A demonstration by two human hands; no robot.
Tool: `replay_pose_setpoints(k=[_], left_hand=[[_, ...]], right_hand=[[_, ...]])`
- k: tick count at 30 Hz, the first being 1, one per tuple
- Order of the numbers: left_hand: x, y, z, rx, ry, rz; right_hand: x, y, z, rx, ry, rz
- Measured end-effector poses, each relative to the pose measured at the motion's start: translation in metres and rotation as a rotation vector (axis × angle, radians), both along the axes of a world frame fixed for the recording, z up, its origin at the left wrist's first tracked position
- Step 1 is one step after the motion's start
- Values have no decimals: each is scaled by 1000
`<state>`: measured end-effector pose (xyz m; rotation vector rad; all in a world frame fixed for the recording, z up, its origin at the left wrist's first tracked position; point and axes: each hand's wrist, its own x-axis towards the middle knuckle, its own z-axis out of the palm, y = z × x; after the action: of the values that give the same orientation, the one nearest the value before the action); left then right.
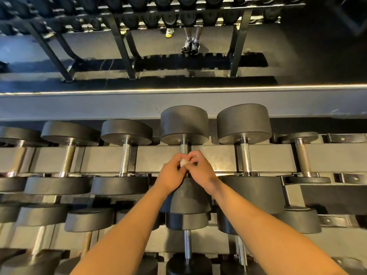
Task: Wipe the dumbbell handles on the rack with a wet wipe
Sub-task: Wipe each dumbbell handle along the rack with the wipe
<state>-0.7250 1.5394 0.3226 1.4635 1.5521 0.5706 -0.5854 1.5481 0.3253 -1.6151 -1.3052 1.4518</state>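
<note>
The left hand (pixel 171 175) and right hand (pixel 201 171) both pinch the wet wipe (pixel 183 162) between them, probably bunching it to wrap the dumbbell handle (pixel 184 148) just beyond their fingertips.

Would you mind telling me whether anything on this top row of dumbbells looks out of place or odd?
One thing: the small dumbbell just right of the largest dumbbell seems to break the row's left-to-right rise in size, and its handle looks dull brown where the others shine. Nothing looks spilled or damaged.
</note>
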Motion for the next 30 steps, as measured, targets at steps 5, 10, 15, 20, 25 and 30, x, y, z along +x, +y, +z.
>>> replay_pose_setpoints(k=[5, 10, 15, 20, 25, 30], left_hand=[[9, -4, 3, -50, 144, 192], [12, -3, 6, -125, 284, 263], [11, -1, 10, -157, 245, 239], [10, 0, 7, -159, 232, 251], [12, -4, 8, -139, 211, 304], [13, -5, 10, -127, 196, 324]], right_hand=[[3, 25, -16, 7, -138, -102], [-1, 59, -16, 164, -199, -292], [-12, 58, -29, 121, -152, -193], [-21, 67, -27, 145, -144, -201], [-9, 47, -38, 102, -238, -42], [-10, 45, -42, 44, -362, 45]])
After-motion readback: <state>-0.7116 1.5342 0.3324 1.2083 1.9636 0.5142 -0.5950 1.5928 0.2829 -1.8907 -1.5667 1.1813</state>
